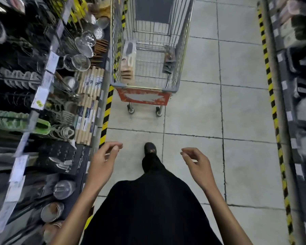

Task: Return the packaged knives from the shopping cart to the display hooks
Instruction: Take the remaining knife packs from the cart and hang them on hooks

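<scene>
— What kind of room am I steering through?

— A shop aisle with a grey tiled floor point(193, 112), blurred at the sides. The packaged knives point(129, 57) stand in the shopping cart point(182, 41) straight ahead: a pale stack against its left wall, and darker packs point(169, 61) leaning on its right wall.

— Can you read anything?

— No. The red panel point(143, 97) on the cart's near end is worn bare in the middle, and the white price tags point(51, 61) along the left shelf point(34, 121) are too blurred to read. The same goes for the labels on the rolling pins point(88, 85).

— What's the grip doing?

— My left grip point(104, 156) and right grip point(195, 161) both hang low with fingers loosely curled, holding nothing, well short of the cart.

— How much room is there to move?

— The cart sits close beside the left shelf, where strainers point(81, 61) hang. Yellow-and-black tape point(107, 110) marks that shelf's foot. The right shelf point(298, 85) has a matching strip, and there's open tile between it and the cart. A black shoe point(149, 148) is planted on the floor between my hands.
</scene>
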